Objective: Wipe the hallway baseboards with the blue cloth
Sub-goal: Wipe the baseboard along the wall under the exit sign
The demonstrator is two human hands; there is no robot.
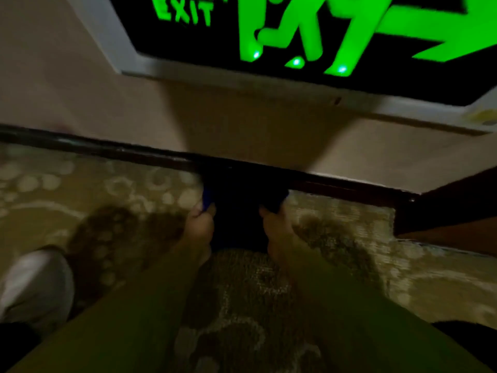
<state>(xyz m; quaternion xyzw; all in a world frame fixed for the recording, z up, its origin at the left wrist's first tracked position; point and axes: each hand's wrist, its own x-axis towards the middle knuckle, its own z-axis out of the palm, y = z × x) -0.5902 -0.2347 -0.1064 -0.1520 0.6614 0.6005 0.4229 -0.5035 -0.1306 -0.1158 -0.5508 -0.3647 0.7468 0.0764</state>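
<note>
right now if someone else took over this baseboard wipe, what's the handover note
Left hand grips the left edge of the blue cloth; right hand grips its right edge.
The cloth is stretched between both hands, its top against the dark baseboard just below the exit sign, over the patterned carpet.
Done: cannot tell how much is wiped; the frame is dim and blurred.
Left: keep wiping along the baseboard in both directions.

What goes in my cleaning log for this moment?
left hand + right hand: hold blue cloth | cloth at baseboard | wiping, underway
</note>
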